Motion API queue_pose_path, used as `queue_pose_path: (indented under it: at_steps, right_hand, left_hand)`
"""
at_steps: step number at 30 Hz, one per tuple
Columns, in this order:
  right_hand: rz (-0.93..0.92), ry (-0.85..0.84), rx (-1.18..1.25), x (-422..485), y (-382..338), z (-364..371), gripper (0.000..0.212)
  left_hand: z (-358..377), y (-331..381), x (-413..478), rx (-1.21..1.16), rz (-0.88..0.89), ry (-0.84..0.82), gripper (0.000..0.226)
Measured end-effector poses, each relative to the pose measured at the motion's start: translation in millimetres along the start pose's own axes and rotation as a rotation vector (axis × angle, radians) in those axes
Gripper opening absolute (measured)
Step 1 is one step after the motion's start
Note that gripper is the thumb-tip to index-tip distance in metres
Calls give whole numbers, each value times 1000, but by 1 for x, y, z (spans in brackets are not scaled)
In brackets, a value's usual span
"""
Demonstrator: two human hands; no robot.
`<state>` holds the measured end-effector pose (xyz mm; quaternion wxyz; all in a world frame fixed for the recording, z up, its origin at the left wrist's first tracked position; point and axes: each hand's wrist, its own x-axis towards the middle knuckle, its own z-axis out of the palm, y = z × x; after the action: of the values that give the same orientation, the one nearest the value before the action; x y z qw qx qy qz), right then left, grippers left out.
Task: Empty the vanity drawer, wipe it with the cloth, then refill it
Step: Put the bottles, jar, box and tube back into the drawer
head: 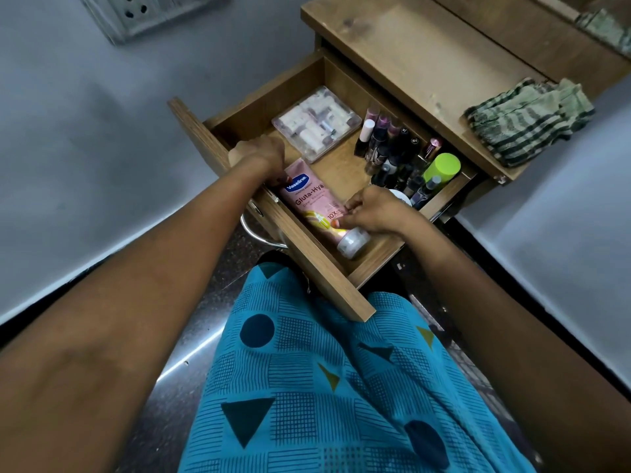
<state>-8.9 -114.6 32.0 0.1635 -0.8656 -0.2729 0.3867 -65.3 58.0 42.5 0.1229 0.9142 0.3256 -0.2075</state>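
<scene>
Both hands in open drawer (239, 107), on pink lotion tube (309, 203) lying along front edge. Left hand (261, 155) curled at crimped end, grip hidden; right hand (379, 211) pinching near cap. Stage unclear: emptying or refilling. Also inside: clear case (316, 122) by back-left corner, bottles (403, 158) along right side. Cloth (529, 124) folded on vanity top's right edge.

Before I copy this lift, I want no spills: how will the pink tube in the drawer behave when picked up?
The tube looks like soft plastic, so it will probably flex and dent under the fingers. It lies flat with a round cap, so it may roll slightly if nudged. Its glossy skin could be slippery; gripping both ends seems wise.
</scene>
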Motion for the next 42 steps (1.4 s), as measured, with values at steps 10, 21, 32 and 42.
queue_pose_path:
  at_steps: [10,21,32,42]
  right_hand:
    - [71,-131,105,-4,-2,3,43]
    - [36,-94,-32,-6,0,1,45]
    - [2,12,179,-27,-9,4,52]
    - [-262,341,271,-61,-44,25,17]
  left_hand:
    - [1,0,1,25,74,-52,37]
    - [2,-1,3,54,123,-58,31]
    - [-2,-5,-15,-229,130,432,25]
    - [22,-51,-76,-530,358,773,25]
